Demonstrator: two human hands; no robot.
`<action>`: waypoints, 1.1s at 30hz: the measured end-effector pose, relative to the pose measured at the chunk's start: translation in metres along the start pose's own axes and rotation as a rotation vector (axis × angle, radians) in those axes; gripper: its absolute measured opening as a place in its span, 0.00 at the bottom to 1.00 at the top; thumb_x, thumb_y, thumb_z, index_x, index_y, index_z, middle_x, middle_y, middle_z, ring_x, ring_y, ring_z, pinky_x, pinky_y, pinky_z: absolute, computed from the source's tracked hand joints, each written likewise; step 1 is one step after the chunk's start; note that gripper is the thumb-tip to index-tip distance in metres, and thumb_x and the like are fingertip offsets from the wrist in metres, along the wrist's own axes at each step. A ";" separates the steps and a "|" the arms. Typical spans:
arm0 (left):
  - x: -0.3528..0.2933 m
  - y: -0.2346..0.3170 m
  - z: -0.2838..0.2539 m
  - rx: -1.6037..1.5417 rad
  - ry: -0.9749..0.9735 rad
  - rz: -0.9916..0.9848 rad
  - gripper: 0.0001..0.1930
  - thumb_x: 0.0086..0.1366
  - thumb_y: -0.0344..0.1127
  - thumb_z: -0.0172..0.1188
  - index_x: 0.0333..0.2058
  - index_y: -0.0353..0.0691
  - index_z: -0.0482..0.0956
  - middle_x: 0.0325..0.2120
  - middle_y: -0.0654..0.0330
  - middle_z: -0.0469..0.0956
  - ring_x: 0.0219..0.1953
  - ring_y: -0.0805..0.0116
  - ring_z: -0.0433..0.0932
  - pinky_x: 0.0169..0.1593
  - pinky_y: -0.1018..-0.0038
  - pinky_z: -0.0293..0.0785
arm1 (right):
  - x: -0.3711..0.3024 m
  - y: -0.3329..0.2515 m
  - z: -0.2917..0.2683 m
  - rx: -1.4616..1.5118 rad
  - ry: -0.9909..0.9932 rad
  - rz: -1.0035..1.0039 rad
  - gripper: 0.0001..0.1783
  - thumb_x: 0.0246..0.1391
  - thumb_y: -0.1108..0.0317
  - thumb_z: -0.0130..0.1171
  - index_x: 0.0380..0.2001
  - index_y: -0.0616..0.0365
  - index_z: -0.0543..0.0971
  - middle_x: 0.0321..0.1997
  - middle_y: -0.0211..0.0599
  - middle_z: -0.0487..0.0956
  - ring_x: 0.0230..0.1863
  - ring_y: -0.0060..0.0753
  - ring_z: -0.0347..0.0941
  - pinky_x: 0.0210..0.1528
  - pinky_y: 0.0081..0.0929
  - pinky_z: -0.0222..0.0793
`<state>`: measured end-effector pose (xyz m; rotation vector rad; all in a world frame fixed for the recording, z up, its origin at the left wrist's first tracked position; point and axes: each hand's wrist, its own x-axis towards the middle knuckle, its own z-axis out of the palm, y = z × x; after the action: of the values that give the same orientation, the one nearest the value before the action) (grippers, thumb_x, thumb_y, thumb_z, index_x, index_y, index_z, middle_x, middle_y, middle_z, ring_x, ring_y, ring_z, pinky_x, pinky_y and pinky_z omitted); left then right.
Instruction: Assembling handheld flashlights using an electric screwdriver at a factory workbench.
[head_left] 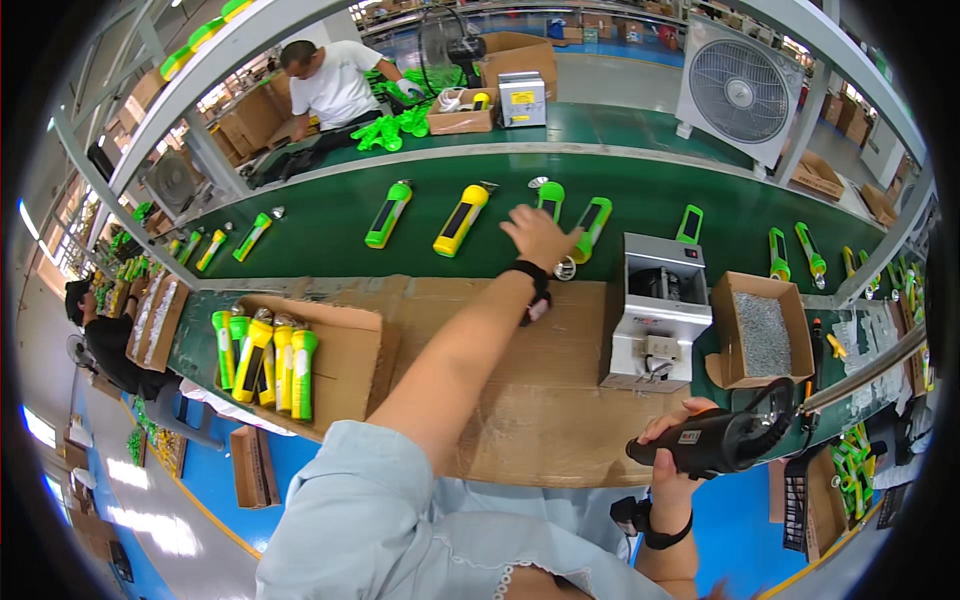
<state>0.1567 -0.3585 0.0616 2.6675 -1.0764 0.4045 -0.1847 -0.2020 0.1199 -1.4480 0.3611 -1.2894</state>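
My left hand [540, 238] reaches over the green conveyor belt [330, 205], fingers apart and nothing held. Closest to it are a green flashlight [551, 198] just beyond the fingertips and a green-yellow flashlight [593, 228] by the thumb; whether it touches either I cannot tell. A small silver reflector [565, 268] hangs at the belt's near edge below the wrist. Low at the right, my right hand [672, 445] is wrapped round a black electric screwdriver [715, 441], held about level with a coiled cable at its end.
A grey screw feeder [656, 320] stands right of centre, beside a cardboard box of screws [762, 335]. At left, an open carton [345, 335] holds several flashlights [262, 360]. More lie along the belt. Across it a person [335, 85] works near a fan [740, 88].
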 end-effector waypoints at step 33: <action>-0.236 -0.158 -0.120 0.080 -0.314 -0.313 0.30 0.44 0.55 0.66 0.38 0.34 0.80 0.48 0.44 0.66 0.50 0.49 0.65 0.44 0.59 0.67 | -0.009 -0.006 0.001 0.057 0.018 -0.111 0.31 0.50 0.65 0.62 0.52 0.65 0.61 0.26 0.38 0.72 0.26 0.26 0.69 0.31 0.22 0.67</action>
<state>0.0847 -0.0589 0.0753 2.9727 -0.7036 -0.0333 -0.1897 -0.1929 0.1208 -1.4256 0.2565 -1.3920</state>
